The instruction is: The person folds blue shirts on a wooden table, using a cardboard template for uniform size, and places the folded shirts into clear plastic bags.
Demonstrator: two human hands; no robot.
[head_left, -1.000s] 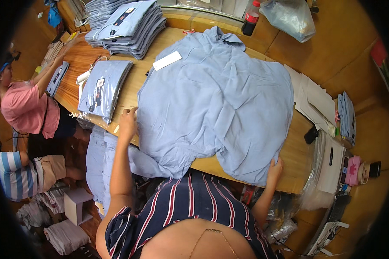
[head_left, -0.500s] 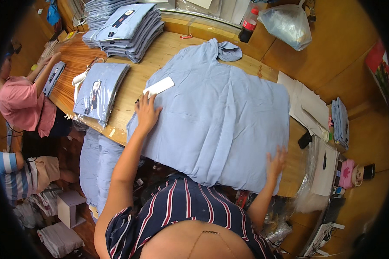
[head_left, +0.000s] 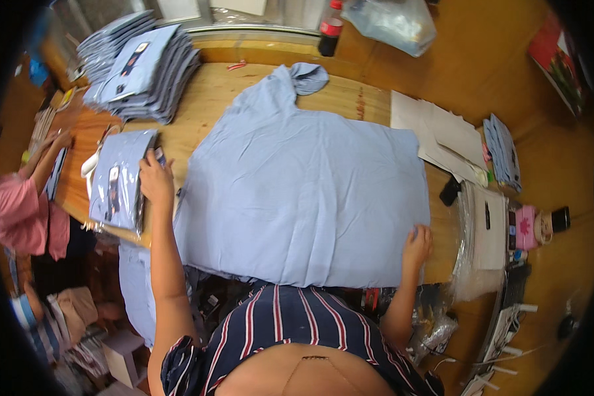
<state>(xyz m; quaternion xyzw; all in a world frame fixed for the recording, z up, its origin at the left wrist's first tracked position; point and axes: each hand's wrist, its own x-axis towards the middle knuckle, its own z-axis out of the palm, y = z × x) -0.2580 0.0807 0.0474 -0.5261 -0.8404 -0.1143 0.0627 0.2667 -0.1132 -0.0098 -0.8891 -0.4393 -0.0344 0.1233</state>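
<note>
A light blue shirt [head_left: 297, 198] lies spread face down on the wooden table in front of me, one sleeve and cuff bent out at its far end. My left hand [head_left: 157, 181] is off the shirt, between it and a bagged folded shirt [head_left: 122, 178] on the left. Its thumb and fingers are apart around a small dark tag [head_left: 160, 156]; no firm grip shows. My right hand [head_left: 417, 245] rests at the shirt's right edge, fingers loosely bent on the cloth.
Stacked folded shirts [head_left: 138, 72] stand at the far left. A cola bottle [head_left: 330, 30] and a plastic bag [head_left: 393, 26] are at the back. White papers [head_left: 442, 135] and clear bags [head_left: 468, 244] lie to the right. Another person in a pink top [head_left: 26, 214] works at the left.
My left hand has moved left from the white card on the shirt to beside the bagged shirt. The card no longer lies on the shirt's middle. My right hand's fingers have bent in.
</note>
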